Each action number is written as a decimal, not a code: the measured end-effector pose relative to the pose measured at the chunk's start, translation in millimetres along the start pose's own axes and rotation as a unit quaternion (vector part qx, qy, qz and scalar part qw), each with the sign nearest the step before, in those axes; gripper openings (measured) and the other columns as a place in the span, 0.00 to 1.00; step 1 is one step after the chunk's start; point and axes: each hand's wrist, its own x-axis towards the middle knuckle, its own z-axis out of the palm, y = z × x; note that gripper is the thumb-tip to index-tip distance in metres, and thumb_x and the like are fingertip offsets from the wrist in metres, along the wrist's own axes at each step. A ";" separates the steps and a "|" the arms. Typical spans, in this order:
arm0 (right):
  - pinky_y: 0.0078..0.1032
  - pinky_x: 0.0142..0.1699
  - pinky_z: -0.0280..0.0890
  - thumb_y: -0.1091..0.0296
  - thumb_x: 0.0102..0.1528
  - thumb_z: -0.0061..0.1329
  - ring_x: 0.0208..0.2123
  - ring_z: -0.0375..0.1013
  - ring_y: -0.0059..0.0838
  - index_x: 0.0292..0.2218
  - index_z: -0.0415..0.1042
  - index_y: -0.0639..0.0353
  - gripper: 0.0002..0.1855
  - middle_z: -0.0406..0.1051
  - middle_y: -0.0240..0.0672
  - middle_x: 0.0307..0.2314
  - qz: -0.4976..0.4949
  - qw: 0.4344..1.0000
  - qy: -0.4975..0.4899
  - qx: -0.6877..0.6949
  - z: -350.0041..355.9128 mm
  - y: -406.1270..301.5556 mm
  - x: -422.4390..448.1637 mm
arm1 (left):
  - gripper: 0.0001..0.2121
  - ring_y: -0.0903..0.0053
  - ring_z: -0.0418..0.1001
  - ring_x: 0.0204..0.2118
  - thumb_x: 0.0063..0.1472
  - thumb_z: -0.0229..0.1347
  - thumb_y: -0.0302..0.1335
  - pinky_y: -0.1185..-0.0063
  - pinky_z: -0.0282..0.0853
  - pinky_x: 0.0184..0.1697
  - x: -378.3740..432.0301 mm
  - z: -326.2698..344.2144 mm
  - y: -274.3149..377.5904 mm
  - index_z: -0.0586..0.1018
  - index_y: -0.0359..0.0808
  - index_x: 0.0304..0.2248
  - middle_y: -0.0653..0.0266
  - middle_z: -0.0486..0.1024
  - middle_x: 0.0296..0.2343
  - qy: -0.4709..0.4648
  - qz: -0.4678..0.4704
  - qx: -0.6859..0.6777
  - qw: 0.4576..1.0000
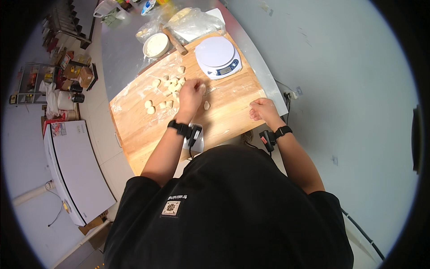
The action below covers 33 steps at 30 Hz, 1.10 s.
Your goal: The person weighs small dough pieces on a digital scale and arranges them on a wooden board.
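Note:
My left hand (pixel 190 97) hovers over a wooden board (pixel 228 114), right beside a cluster of pale dough pieces (pixel 172 87). Its fingers are bent together; whether a bit of dough sits at the fingertips is unclear. One small dough piece (pixel 207 105) lies alone, just right of that hand. Several more dough pieces (pixel 151 110) are spread farther left. Near the board's right edge is my right hand (pixel 263 109), its fingers curled in with nothing visible in them. A white digital kitchen scale (pixel 215 52) stands beyond both hands, its round platform bare.
Behind the board are a bowl of white flour (pixel 156 45), a wooden rolling pin (pixel 174 40) and dough under clear plastic (pixel 198 22). A shiny flat metal piece (pixel 199 143) lies partly under my left wrist. The wall (pixel 322 84) borders the right side; a white chest freezer (pixel 77 168) stands left.

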 end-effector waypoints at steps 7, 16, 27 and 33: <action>0.22 0.29 0.75 0.64 0.66 0.57 0.23 0.80 0.25 0.40 0.77 0.65 0.11 0.79 0.37 0.27 0.009 1.000 0.004 -0.009 0.6 -5.5 -3.1 | 0.13 0.75 0.83 0.38 0.66 0.63 0.24 0.77 0.78 0.45 -80.8 -64.3 -68.6 0.86 0.33 0.49 0.60 0.86 0.37 0.082 -0.152 -0.067 0.983; 0.22 0.29 0.75 0.65 0.66 0.56 0.24 0.80 0.22 0.38 0.78 0.66 0.11 0.80 0.37 0.26 -0.037 0.998 -0.003 -0.052 -3.6 11.8 22.8 | 0.11 0.81 0.81 0.38 0.70 0.60 0.24 0.81 0.76 0.44 -130.6 -85.1 -85.3 0.84 0.31 0.49 0.63 0.85 0.36 0.162 -0.164 -0.060 0.971; 0.44 0.48 0.75 0.56 0.58 0.64 0.43 0.81 0.54 0.47 0.76 0.62 0.22 0.81 0.50 0.38 -0.304 0.801 -0.076 -0.510 132.1 -46.1 22.2 | 0.09 0.79 0.82 0.42 0.70 0.58 0.20 0.80 0.77 0.49 -189.3 -62.5 -114.9 0.84 0.29 0.47 0.61 0.86 0.40 0.178 -0.101 -0.130 0.970; 0.47 0.48 0.73 0.59 0.60 0.61 0.44 0.79 0.53 0.43 0.74 0.63 0.18 0.80 0.50 0.40 -0.337 0.763 -0.076 -0.546 152.2 -31.6 43.4 | 0.08 0.82 0.80 0.38 0.71 0.58 0.21 0.81 0.76 0.46 -191.4 -61.9 -133.5 0.85 0.28 0.46 0.65 0.85 0.38 0.174 -0.146 -0.196 0.954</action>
